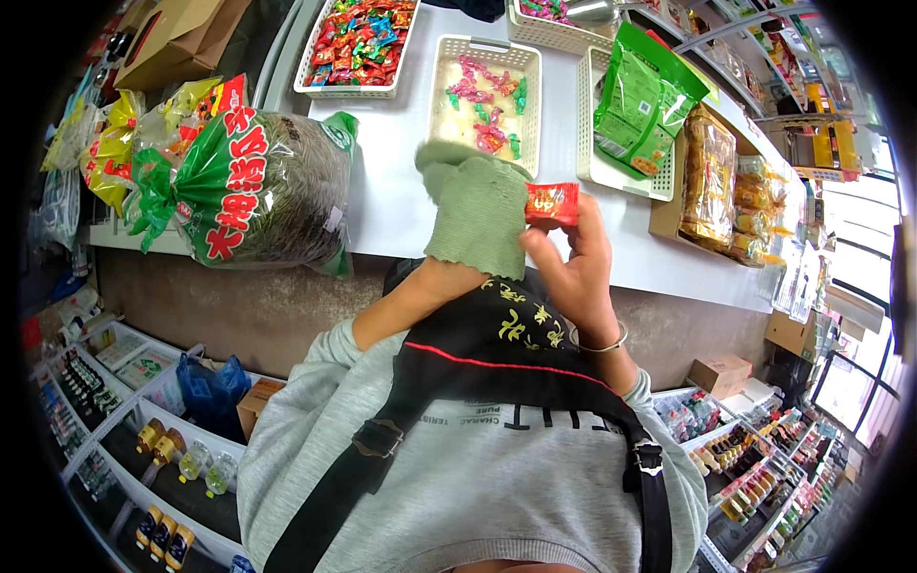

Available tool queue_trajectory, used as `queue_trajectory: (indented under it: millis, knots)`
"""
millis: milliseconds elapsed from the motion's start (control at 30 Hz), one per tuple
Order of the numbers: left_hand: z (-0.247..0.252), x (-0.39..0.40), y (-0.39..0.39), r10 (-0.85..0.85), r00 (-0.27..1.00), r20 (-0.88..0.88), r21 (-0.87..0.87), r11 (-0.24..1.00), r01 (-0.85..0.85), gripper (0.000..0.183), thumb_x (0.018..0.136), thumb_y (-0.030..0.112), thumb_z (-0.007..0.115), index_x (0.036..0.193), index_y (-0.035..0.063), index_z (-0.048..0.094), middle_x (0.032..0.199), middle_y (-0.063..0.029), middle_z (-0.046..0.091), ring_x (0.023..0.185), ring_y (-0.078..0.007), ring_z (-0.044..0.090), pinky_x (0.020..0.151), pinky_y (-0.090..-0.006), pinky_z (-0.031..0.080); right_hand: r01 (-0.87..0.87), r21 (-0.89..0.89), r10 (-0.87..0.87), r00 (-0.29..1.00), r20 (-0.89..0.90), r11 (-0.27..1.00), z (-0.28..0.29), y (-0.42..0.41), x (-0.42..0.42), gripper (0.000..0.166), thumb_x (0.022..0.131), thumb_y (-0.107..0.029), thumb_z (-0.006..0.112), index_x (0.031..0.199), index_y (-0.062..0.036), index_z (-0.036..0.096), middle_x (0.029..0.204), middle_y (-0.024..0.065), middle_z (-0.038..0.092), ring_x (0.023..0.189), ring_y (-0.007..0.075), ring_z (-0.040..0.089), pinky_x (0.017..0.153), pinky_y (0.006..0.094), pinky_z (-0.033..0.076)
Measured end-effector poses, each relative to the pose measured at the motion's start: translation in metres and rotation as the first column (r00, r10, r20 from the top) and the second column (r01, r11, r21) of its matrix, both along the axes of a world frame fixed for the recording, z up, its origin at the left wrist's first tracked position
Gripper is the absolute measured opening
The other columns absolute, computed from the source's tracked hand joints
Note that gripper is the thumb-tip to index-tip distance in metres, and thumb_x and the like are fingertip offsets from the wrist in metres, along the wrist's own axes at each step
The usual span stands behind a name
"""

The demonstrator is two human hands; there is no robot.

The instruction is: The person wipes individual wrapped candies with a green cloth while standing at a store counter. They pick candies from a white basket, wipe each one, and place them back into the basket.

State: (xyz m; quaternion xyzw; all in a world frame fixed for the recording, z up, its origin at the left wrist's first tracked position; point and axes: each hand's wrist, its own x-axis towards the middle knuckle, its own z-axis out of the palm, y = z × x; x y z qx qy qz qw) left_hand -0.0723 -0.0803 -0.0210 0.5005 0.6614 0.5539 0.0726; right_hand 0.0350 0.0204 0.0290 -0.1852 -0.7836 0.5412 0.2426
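My right hand (589, 268) holds a red wrapped candy (551, 203) by its right end. Its thumb and fingers are curled close about the wrapper. A pale green knitted cloth or glove (478, 215) covers my left hand (458, 276) down to the wrist, so those fingers are hidden. The candy is right beside the cloth's right edge. Just beyond my hands is a white plastic basket (434, 93) with scattered pink, green and red wrapped candies (494, 107) inside it.
On the white counter (387, 193), a large clear-and-green bag (286, 193) lies left. Another basket (345, 92) holds many candies. At right, a green snack pouch (641, 100) leans in a basket (663, 183), beside a carton of packaged food (709, 179). Shelves with bottles (168, 444) stand nearby.
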Motion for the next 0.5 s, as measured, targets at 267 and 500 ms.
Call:
queue_trajectory:
  millis: [267,500]
  knots:
    - [0.014,0.006,0.011,-0.049,0.962,-0.267,-0.024,0.999,0.044,0.025,0.076,0.011,0.061,0.099,0.0031,0.056,0.091,-0.0145,0.056,0.078,-0.0292,0.056,0.068,-0.0385,0.045,-0.007,-0.267,-0.007,0.999,-0.053,0.964,0.005,0.016,0.006,0.025,0.091,-0.008,0.045,0.108,0.0043,0.057,0.104,0.0087,0.057,0.090,0.0153,0.055,0.075,0.0263,0.044]
    - [-0.010,0.016,0.019,-0.094,0.957,-0.273,-0.492,0.869,-0.055,0.021,0.088,0.018,0.055,0.104,0.0040,0.052,0.095,-0.0036,0.055,0.079,-0.0162,0.053,0.075,-0.0328,0.044,-0.143,-0.494,0.142,0.989,-0.041,0.858,0.001,0.036,0.031,0.026,0.096,-0.017,0.037,0.099,0.0010,0.055,0.080,0.0093,0.060,0.071,0.0157,0.057,0.067,0.0304,0.047]
